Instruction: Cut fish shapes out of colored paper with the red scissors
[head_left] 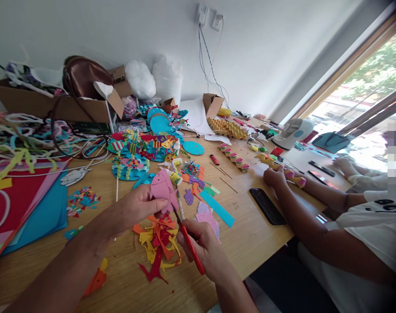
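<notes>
My left hand [147, 201] pinches a pink paper fish [160, 187] between thumb and fingers, holding it up over the table. The fish has a drawn eye and mouth at its upper end. In my right hand [204, 245] are red-handled scissors [192, 252], their blades parted at the lower edge of the pink paper. Below my hands lies a heap of red, orange and yellow paper scraps [159, 243]. To the right of the fish are a small purple paper fish [188, 197], a blue paper strip [217, 208] and pink paper offcuts [207, 217].
Coloured paper sheets [51, 217] and small paper bits [82, 201] lie at left. Decorated blue discs [133, 167] stand behind my hands. On the right, a co-worker's hands [276, 176] hold an egg-carton strip [295, 178] near a black phone [267, 206].
</notes>
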`<state>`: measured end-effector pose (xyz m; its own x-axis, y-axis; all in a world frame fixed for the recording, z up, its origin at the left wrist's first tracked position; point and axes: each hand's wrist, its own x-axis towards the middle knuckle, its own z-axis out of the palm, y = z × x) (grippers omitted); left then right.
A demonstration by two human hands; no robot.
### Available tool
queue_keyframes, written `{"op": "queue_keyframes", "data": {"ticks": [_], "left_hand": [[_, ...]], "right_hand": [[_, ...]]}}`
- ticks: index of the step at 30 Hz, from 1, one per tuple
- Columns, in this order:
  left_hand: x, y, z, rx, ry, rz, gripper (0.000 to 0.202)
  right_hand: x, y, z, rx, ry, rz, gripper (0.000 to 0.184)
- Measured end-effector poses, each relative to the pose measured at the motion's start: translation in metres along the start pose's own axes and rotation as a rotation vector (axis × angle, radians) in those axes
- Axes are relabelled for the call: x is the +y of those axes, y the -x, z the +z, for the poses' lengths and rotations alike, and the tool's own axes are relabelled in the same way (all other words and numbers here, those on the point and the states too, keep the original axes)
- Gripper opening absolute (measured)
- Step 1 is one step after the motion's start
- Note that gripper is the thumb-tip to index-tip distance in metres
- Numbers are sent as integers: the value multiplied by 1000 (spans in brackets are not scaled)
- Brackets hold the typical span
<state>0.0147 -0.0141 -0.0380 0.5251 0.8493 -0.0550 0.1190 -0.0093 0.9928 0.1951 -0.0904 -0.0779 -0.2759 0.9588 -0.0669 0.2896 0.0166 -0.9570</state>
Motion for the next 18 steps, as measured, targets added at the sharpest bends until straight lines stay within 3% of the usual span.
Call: {"op": "queue_keyframes", "data": {"ticks": [13, 18], "left_hand": [[-3, 2, -3, -31, 15, -72, 13], [3, 1, -1, -12, 24, -40, 16]], "right_hand": [[-1, 3, -5, 0, 138, -51, 42], [-4, 3, -5, 8, 157, -73, 42]]}}
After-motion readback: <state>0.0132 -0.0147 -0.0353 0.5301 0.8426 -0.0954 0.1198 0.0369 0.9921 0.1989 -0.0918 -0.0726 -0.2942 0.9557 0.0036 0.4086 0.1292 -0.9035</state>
